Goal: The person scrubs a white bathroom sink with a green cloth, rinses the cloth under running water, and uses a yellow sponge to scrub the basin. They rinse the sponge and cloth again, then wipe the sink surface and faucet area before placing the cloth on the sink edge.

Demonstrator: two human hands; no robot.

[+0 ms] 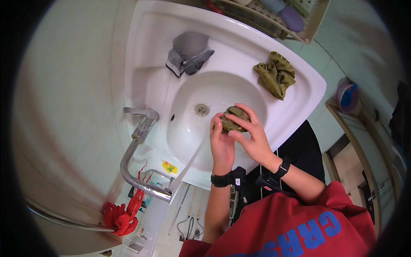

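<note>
My left hand and my right hand both hold a bunched, wet-looking olive cloth over the near side of the white washbasin. The fingers of my right hand lie over the top of the bundle, and my left palm presses against its side. From the chrome faucet a stream of water runs toward the basin beside my left hand. A grey sock with a striped part lies crumpled on the far ledge. Another crumpled olive cloth rests on the right ledge.
A small yellow object sits on the ledge near the faucet. Red gloves or cloth hang on a metal rail. Beyond the basin stands a rack with a purple oval item. At right is a pink-purple bucket.
</note>
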